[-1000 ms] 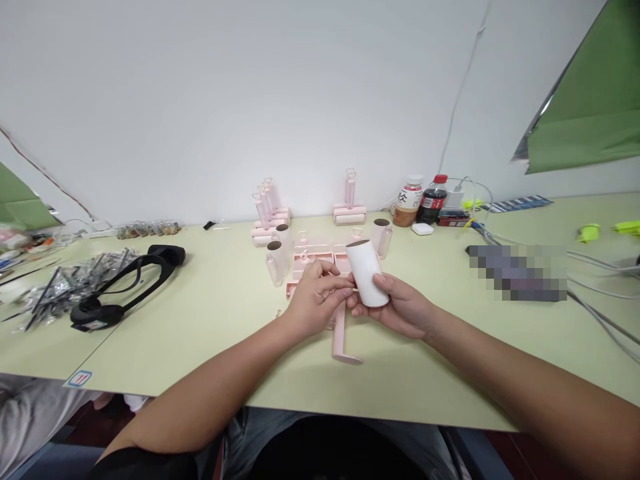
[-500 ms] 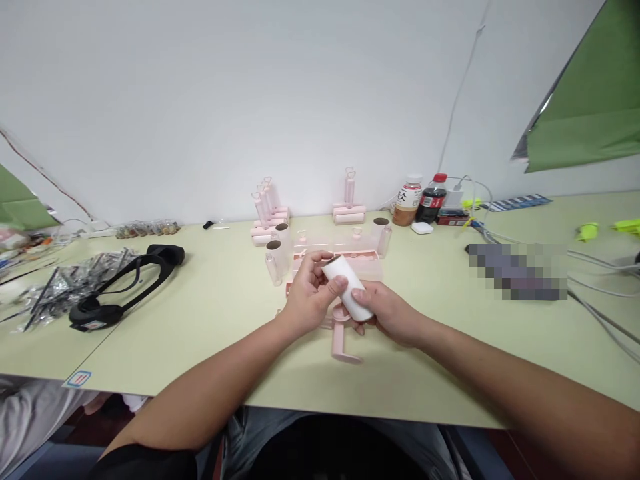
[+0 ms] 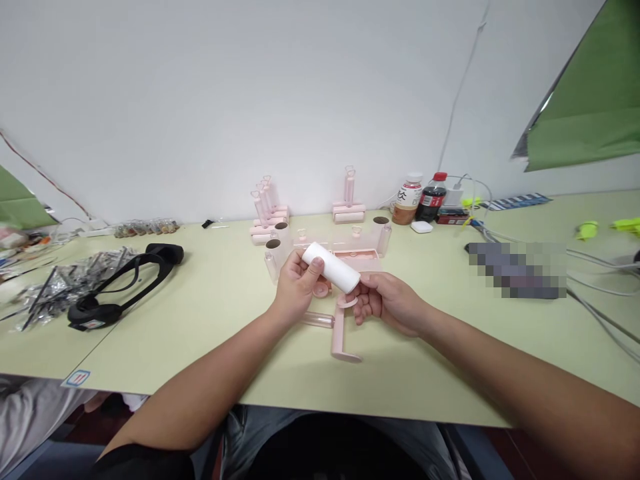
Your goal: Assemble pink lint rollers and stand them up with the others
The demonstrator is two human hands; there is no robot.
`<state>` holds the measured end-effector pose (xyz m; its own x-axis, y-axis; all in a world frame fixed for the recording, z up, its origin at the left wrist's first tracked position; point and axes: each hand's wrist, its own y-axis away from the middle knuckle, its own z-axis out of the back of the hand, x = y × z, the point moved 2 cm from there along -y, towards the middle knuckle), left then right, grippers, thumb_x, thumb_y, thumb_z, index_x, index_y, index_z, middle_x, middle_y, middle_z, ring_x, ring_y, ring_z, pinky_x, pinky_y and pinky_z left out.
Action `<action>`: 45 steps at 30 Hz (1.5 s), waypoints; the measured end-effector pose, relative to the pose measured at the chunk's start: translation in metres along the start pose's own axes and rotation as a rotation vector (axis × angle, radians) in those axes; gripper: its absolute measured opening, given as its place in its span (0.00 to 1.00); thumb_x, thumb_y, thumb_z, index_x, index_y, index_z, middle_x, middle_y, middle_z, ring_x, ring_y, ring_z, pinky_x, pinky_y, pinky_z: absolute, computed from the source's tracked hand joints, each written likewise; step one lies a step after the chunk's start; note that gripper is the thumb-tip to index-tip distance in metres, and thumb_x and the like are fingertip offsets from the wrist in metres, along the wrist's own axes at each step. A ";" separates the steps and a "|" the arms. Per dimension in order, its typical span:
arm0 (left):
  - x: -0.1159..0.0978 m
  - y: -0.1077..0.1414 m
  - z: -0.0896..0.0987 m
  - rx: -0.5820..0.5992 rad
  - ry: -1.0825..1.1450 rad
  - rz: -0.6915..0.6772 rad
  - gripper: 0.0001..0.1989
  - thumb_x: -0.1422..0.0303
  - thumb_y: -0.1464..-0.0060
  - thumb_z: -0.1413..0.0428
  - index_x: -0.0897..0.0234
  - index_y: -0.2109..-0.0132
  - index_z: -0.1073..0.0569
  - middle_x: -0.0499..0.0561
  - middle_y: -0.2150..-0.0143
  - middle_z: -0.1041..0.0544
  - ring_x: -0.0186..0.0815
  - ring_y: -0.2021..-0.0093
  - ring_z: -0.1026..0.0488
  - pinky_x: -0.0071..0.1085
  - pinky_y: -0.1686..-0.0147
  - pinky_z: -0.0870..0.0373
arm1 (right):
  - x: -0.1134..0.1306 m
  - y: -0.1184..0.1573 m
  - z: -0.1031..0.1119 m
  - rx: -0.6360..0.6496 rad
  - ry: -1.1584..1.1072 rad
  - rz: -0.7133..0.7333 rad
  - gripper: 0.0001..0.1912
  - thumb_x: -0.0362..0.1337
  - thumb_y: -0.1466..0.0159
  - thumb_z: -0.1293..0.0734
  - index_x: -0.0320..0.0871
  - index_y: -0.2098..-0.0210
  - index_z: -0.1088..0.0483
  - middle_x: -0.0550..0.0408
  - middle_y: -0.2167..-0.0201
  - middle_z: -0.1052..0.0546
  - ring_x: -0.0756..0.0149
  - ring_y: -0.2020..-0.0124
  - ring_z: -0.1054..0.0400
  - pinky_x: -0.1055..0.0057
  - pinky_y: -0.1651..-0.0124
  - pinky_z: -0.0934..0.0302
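My left hand [image 3: 299, 285] is closed round the upper left end of a white lint roller refill [image 3: 331, 267], thumb on top. At its lower right end, the thumb and forefinger of my right hand [image 3: 387, 301] pinch the rim, with the other fingers curled below. The roll is held tilted above the table. Under it lies a pink lint roller frame [image 3: 339, 337] with a bent arm. A clear pink handle [image 3: 319, 320] rests beside that frame, and a small round pink part [image 3: 321, 290] shows behind my left fingers.
Several white rolls [image 3: 381, 230] stand upright behind my hands. An open pink case [image 3: 356, 255] lies between them. Assembled pink lint rollers [image 3: 349, 210] stand by the wall. Two bottles [image 3: 431, 198], a black headset [image 3: 125, 287], plastic-wrapped bundles [image 3: 65, 287] and cables [image 3: 595, 293] are farther out.
The white roll has turned to lie flatter, its left end moving left and up with my left hand. My right thumb has shifted from the roll's side to its lower end.
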<state>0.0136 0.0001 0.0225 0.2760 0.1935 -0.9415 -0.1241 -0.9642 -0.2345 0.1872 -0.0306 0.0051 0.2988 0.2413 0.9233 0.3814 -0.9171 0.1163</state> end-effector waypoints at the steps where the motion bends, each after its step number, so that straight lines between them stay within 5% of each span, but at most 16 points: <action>1: 0.000 0.001 -0.001 -0.005 -0.003 -0.005 0.25 0.50 0.57 0.35 0.64 0.63 0.34 0.43 0.72 0.29 0.27 0.76 0.31 0.25 0.75 0.31 | 0.000 0.000 0.001 0.008 0.000 0.002 0.14 0.40 0.37 0.36 0.34 0.67 0.27 0.45 0.70 0.22 0.67 0.78 0.30 0.66 0.73 0.29; 15: -0.003 0.006 -0.004 -0.080 -0.026 -0.049 0.26 0.51 0.60 0.33 0.64 0.66 0.34 0.44 0.74 0.29 0.27 0.76 0.31 0.24 0.76 0.31 | 0.006 0.001 0.001 0.042 -0.022 -0.028 0.12 0.35 0.43 0.37 0.35 0.63 0.27 0.46 0.71 0.22 0.66 0.75 0.28 0.65 0.67 0.29; 19: -0.001 0.006 -0.004 -0.078 -0.047 -0.035 0.25 0.51 0.59 0.34 0.65 0.65 0.34 0.45 0.72 0.28 0.29 0.73 0.28 0.25 0.74 0.30 | 0.011 -0.002 0.003 -0.050 -0.016 -0.035 0.10 0.34 0.42 0.38 0.37 0.64 0.27 0.48 0.71 0.23 0.67 0.75 0.29 0.67 0.68 0.29; 26: 0.000 0.003 0.003 -0.087 -0.090 -0.064 0.21 0.54 0.55 0.35 0.65 0.66 0.33 0.46 0.71 0.28 0.30 0.70 0.26 0.25 0.73 0.30 | 0.022 -0.003 0.018 -0.290 0.484 0.125 0.14 0.30 0.44 0.35 0.40 0.58 0.30 0.54 0.72 0.25 0.72 0.77 0.35 0.74 0.77 0.35; 37: 0.001 -0.001 0.008 -0.121 -0.089 -0.066 0.19 0.55 0.51 0.37 0.64 0.64 0.32 0.46 0.71 0.28 0.30 0.69 0.28 0.23 0.73 0.31 | -0.001 -0.013 0.027 -0.061 0.549 0.021 0.12 0.40 0.41 0.33 0.42 0.59 0.32 0.54 0.70 0.27 0.69 0.73 0.32 0.74 0.76 0.37; 42: 0.000 -0.001 0.007 -0.125 -0.088 -0.056 0.19 0.54 0.52 0.37 0.64 0.63 0.32 0.45 0.71 0.29 0.30 0.70 0.28 0.22 0.75 0.32 | 0.015 -0.007 0.031 -0.153 0.793 0.067 0.10 0.43 0.38 0.36 0.43 0.62 0.32 0.58 0.75 0.27 0.72 0.82 0.38 0.74 0.80 0.46; 45: -0.002 0.000 0.007 -0.120 -0.089 -0.048 0.19 0.54 0.52 0.37 0.64 0.63 0.31 0.45 0.72 0.28 0.29 0.70 0.28 0.22 0.75 0.32 | 0.022 -0.005 0.038 -0.219 1.052 0.118 0.11 0.42 0.38 0.37 0.43 0.63 0.27 0.58 0.76 0.26 0.68 0.78 0.35 0.72 0.75 0.44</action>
<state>0.0067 0.0013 0.0224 0.1929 0.2499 -0.9489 0.0033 -0.9672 -0.2540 0.2253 -0.0088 0.0104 -0.6176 -0.1502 0.7720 0.2036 -0.9787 -0.0275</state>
